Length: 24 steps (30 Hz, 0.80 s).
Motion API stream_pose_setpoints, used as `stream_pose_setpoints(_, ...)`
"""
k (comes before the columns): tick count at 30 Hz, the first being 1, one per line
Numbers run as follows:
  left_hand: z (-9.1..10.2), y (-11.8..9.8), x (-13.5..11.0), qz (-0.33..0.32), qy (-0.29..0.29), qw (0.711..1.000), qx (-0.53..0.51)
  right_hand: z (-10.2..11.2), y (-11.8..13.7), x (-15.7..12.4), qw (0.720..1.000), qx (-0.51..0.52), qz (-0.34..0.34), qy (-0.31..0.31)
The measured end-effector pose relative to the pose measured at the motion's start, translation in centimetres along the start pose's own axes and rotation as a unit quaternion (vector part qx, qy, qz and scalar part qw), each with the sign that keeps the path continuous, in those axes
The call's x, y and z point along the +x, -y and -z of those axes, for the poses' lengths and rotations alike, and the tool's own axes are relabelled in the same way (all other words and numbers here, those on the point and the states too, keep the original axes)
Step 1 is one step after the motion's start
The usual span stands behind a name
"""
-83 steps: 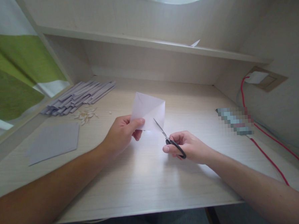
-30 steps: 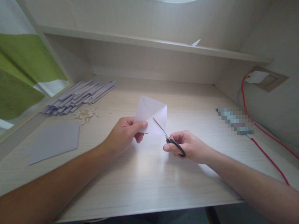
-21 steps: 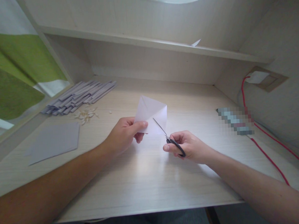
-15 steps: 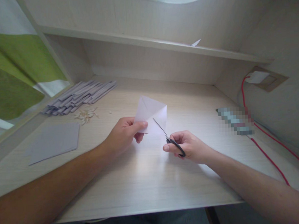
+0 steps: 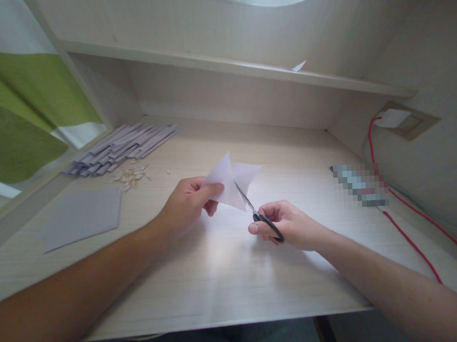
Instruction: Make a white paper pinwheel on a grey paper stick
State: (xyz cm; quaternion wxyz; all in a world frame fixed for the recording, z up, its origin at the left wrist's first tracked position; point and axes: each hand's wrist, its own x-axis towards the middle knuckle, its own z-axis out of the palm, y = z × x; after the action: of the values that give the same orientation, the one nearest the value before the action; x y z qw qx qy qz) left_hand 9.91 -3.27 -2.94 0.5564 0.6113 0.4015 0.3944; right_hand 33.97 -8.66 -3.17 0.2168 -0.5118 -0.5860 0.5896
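Note:
A white sheet of paper (image 5: 223, 174) is pinched by its left part in my left hand (image 5: 193, 198), thumb on top. A notch at its upper edge separates two pointed flaps. My right hand (image 5: 288, 224) is wrapped round the black handles of a pair of scissors (image 5: 267, 225), whose blades point up and left and lie across the paper's right part. Both hands are a little above the light wooden desk (image 5: 219, 289).
Folded paper strips (image 5: 123, 148) lie in a pile at the back left, with small pale scraps (image 5: 131, 175) beside them. Flat sheets (image 5: 85, 217) lie at the left. On the right are a blurred-out object (image 5: 359, 184) and a red cable (image 5: 412, 248). A shelf (image 5: 207, 60) spans the back.
The paper has turned in my left hand, and its upper edge now shows a notch between two points. The scissor blades look slightly wider apart. My right hand has barely moved.

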Motion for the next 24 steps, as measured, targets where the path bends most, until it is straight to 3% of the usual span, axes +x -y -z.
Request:
stream_pose_setpoints(11, 0.52, -0.94, 0.21, -0.015, -0.095, 0.993, -0.064, -0.06, 0.43, -0.09, 1.0, -0.008, -0.008, 0.02)
stream_pose_setpoints(13, 0.57, -1.06, 0.27, -0.015, -0.099, 0.992, -0.078, -0.09, 0.37, -0.1, 1.0, 0.007, 0.013, -0.012)
stream_pose_setpoints(15, 0.59, -1.03, 0.31, -0.016, -0.092, 0.991, -0.091, -0.03, 0.44, -0.14, 0.993, 0.019, 0.061, -0.096)
stream_pose_setpoints(19, 0.45, -0.82, 0.18, 0.012, -0.01, 0.997, -0.077, 0.34, 0.74, -0.16, 0.954, 0.026, 0.149, -0.259)
stream_pose_setpoints(21, 0.27, -0.84, -0.03, 0.047, 0.055, 0.995, -0.061, 0.45, 0.74, -0.08, 0.95, 0.041, 0.159, -0.265)
stream_pose_setpoints(24, -0.07, -1.06, -0.35, 0.08, 0.128, 0.988, -0.041, 0.3, 0.59, -0.01, 0.968, 0.049, 0.141, -0.203)
